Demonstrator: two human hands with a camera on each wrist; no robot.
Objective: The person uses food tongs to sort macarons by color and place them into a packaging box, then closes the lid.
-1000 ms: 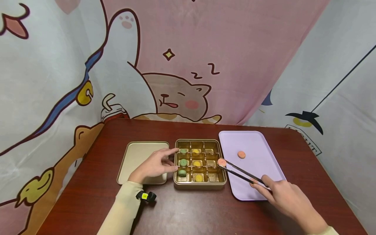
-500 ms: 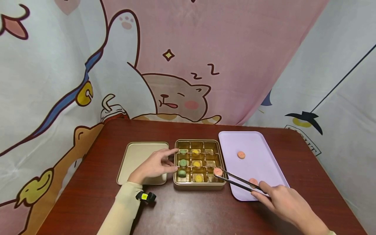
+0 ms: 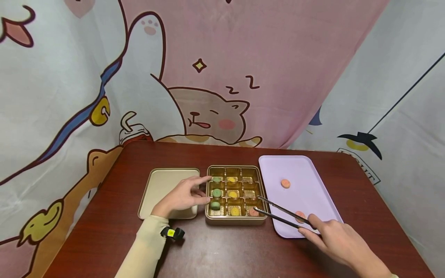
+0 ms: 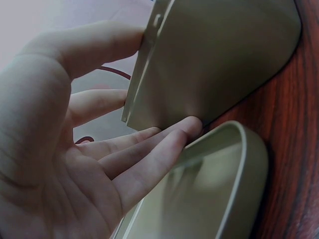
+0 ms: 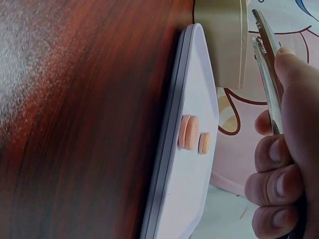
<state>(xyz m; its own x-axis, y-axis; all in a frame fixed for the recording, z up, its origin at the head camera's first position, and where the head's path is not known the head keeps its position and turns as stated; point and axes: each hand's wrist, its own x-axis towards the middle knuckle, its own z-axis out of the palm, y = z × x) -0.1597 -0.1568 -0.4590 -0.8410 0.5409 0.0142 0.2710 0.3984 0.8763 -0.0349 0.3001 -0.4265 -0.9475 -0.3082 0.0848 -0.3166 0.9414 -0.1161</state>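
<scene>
My right hand (image 3: 338,239) grips a pair of tongs (image 3: 283,221), whose tips stand apart over the front right of the gold tin (image 3: 236,221). A pink macaron (image 3: 253,211) lies in the tin's front right compartment, just by the lower tip. The left column holds green macarons (image 3: 217,192), the middle one yellow macarons (image 3: 235,211). With its fingertips, my left hand (image 3: 182,196) touches the tin's left side; in the left wrist view its fingers lie straight along the tin wall (image 4: 224,55). Two pink macarons (image 5: 188,132) rest on the lilac tray (image 3: 292,166).
The tin's lid (image 3: 163,185) lies on the dark red table (image 3: 222,251), left of the tin and partly under my left hand. Close on the tin's right stands the tray. A printed cloth (image 3: 278,58) hangs behind the table.
The tongs have moved the pink macaron from the tin's right edge to its front right compartment. Their tips have spread and let it go. My left hand has stayed in place.
</scene>
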